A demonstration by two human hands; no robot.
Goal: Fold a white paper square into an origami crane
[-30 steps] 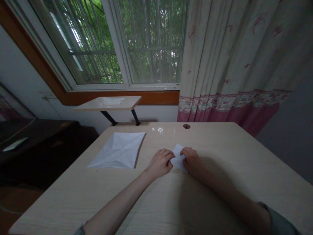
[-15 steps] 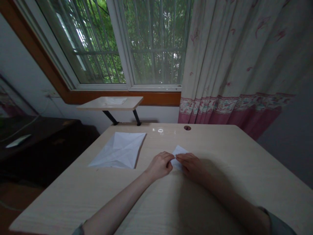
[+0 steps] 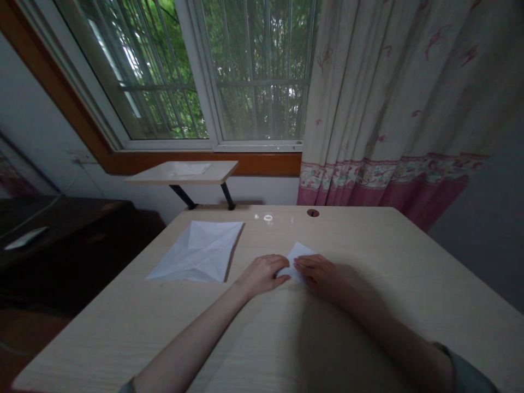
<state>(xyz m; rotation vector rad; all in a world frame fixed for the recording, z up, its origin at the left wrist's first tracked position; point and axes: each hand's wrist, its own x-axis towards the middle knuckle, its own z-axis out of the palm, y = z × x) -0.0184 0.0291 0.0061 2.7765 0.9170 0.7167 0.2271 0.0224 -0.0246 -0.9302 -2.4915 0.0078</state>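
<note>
A small folded piece of white paper (image 3: 297,252) lies on the table in front of me, partly covered by my hands. My left hand (image 3: 264,274) is closed around its left corner, with a gap between thumb and fingers where some paper shows. From the right, my right hand (image 3: 321,274) grips the same paper, its fingers together and pressed on the top; its thumb is mostly hidden. Farther left lies a larger sheet of creased white paper (image 3: 200,251), touched by neither hand.
The pale wooden table (image 3: 229,338) has a round cable hole (image 3: 313,213) near its back edge. A small raised shelf (image 3: 216,173) at back left bears thin white paper (image 3: 190,168). Behind are a barred window and a patterned curtain (image 3: 360,109). A dark cabinet (image 3: 102,229) stands left.
My left hand has shifted slightly left, and its thumb has spread away from the fingers, showing more of the paper. My right hand stays almost in place.
</note>
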